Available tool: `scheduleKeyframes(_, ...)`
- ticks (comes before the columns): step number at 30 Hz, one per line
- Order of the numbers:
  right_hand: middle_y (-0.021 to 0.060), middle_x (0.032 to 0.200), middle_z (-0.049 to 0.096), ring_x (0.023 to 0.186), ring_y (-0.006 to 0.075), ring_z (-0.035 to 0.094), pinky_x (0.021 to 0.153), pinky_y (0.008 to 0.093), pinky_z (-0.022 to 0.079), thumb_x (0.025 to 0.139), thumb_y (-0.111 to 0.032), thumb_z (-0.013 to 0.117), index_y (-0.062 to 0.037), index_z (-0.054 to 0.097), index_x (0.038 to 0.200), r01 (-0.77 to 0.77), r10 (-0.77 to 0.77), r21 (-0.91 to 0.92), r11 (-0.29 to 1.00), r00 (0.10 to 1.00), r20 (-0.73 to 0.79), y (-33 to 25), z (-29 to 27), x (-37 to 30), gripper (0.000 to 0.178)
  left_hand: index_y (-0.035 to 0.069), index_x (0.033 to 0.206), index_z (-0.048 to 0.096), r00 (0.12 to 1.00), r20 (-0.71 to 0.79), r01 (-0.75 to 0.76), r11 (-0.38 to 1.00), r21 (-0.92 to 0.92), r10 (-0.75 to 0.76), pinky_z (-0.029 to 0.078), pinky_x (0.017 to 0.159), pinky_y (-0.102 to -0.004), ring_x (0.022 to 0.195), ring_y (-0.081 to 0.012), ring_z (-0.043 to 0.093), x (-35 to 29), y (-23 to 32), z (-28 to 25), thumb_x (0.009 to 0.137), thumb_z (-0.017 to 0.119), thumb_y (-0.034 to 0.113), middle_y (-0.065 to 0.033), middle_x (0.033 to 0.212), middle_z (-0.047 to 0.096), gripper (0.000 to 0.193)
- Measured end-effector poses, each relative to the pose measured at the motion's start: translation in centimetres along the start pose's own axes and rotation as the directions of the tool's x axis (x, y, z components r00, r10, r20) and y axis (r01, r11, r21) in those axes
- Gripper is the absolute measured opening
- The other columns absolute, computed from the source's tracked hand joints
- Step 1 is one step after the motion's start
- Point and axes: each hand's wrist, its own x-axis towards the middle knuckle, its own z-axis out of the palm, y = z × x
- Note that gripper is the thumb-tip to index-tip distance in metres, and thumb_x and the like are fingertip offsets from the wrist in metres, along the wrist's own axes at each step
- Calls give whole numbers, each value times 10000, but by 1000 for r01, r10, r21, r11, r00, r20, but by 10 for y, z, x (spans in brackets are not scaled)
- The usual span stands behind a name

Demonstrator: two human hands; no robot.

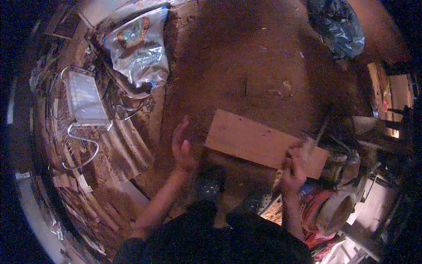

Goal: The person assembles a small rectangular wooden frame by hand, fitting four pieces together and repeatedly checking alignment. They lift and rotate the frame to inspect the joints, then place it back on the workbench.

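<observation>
A rectangular wooden board (250, 136) lies slantwise in front of me, its left end farther away. My left hand (183, 147) is off the board's left end, holding nothing, with its fingers stretched out and apart. Over the board's right end is my right hand (295, 163), fingers closed. A slim, stick-like tool (323, 130) sticks up from that hand, pointing away to the right. Motion and dim light blur it, so its exact kind does not show.
On the left are a white wire-framed rack (88, 99), a corrugated sheet (127, 147) and wood scraps. A clear plastic bag (145, 53) lies farther back; a dark plastic bag (340, 28) is at the far right. A red sack (310, 207) and a round container (336, 213) stand near right.
</observation>
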Motion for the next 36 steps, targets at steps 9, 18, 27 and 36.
scheduleKeyframes(9,136,1434,560,1355,345,491,1147,468,370,912,-253,667,-73,597,1324,482,-478,101,870,778,408,-144,102,74,455,23,1364,547,996,-40,-71,993,93,75,338,1154,-479,1360,-348,477,-6,22,-36,981,547,345,-211,1452,516,499)
scheduleKeyframes(18,150,1329,634,1264,344,575,1063,448,465,944,-274,636,-82,639,1269,341,-343,63,938,884,317,-95,50,38,378,28,1351,551,988,88,-136,979,155,123,376,1131,-468,1340,-349,497,7,43,-7,955,576,177,-196,1418,542,424)
scheduleKeyframes(27,218,1360,593,1286,368,559,1073,425,444,979,-233,588,-26,640,1282,-204,214,-136,970,975,66,-17,-41,-20,371,15,1373,537,991,127,-56,997,58,48,359,1140,-429,1345,-313,485,54,30,59,965,589,148,-190,1414,543,432)
scheduleKeyframes(36,240,1604,283,1495,434,233,1205,536,212,973,-317,596,-38,499,1445,-225,262,-292,930,961,94,5,-21,-19,557,-13,1372,530,961,126,208,945,252,-245,313,1162,-407,1359,-299,461,60,39,46,1006,542,224,-171,1426,535,436)
